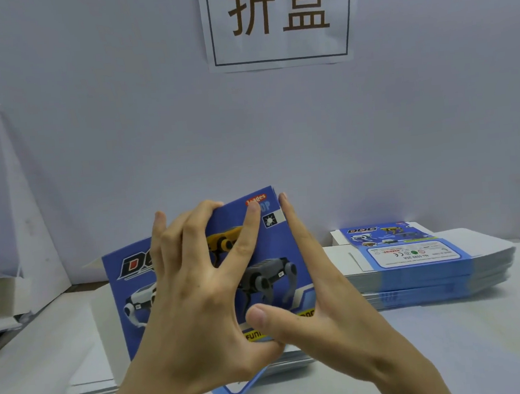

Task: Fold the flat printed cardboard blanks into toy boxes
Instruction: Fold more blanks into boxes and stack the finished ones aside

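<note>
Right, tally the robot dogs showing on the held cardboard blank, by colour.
Yellow robot dog: 1
Grey robot dog: 1
White robot dog: 1
Total: 3 showing on the cardboard blank.

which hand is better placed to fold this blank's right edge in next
Right, probably: the right hand lays straight fingers along the blank at its right edge, while the left hand grips the top edge.
</note>
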Motion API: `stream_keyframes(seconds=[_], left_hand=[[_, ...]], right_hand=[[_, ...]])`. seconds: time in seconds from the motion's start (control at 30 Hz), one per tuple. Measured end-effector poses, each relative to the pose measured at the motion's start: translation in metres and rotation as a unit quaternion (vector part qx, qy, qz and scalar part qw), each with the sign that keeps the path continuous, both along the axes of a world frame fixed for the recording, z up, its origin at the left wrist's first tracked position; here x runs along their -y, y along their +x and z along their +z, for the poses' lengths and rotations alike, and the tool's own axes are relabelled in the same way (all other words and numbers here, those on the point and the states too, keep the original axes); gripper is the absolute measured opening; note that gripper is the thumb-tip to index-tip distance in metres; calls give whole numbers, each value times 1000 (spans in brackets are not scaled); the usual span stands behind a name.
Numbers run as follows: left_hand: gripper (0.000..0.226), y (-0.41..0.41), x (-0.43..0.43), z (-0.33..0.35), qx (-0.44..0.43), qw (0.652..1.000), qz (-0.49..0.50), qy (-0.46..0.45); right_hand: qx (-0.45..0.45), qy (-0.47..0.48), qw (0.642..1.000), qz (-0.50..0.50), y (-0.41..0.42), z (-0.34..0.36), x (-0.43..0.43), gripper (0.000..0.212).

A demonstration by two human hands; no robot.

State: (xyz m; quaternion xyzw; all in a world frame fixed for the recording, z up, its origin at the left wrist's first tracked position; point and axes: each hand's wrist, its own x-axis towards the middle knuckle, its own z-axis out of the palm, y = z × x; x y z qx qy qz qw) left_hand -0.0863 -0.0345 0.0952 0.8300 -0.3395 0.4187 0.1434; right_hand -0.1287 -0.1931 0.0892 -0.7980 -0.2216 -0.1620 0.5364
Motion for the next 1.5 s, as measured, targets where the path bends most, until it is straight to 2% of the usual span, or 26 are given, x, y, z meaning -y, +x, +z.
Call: stream_keyframes(seconds=[0.2,0.33,0.43,0.53,0.6,0.77,0.87,0.97,1.03,1.07,1.13,1.2,1.3,1.37,1.5], left_hand=[[104,-1,0,0,-2,1000,-4,-3],[105,2,-5,2,-14,1000,-22,2],[108,5,-11,3,-42,997,-53,-26],[109,5,-11,3,-43,996,-67,-38],[107,4,-10,4,-36,996,-68,-38],[104,8,-17,2,-34,996,-73,-27],[104,11,-21,2,-52,994,-91,-24],[101,14,-20,0,-34,997,-71,-27],[100,17,-17,-2,-55,995,-44,-75],[100,16,-15,-1,-105,986,-31,-129],[101,15,-11,1,-259,930,7,-260],[100,19,-8,-2,-423,837,13,-346],[83,25,-5,-5,-593,700,-75,-392],[83,30,-5,-11,-632,646,-117,-411],[77,42,-8,-22,-640,582,-155,-477]], right_hand=[[10,-3,1000,14,-1,1,-1,98],[-15,51,996,73,-2,0,7,88],[7,99,993,67,-4,4,20,77],[64,41,997,22,-3,2,24,75],[87,7,996,28,-1,-1,16,74],[80,33,995,54,2,-7,1,78],[32,88,995,32,4,-6,-1,86],[-59,178,982,3,9,-4,1,106],[-56,244,967,-49,14,-4,3,112],[-41,272,958,-85,15,-4,3,112],[-8,307,940,-147,17,-4,3,108],[17,312,931,-190,17,-4,3,114],[37,298,928,-218,15,-5,2,113],[52,262,936,-229,13,-7,-4,114],[49,255,943,-207,12,-10,-16,93]])
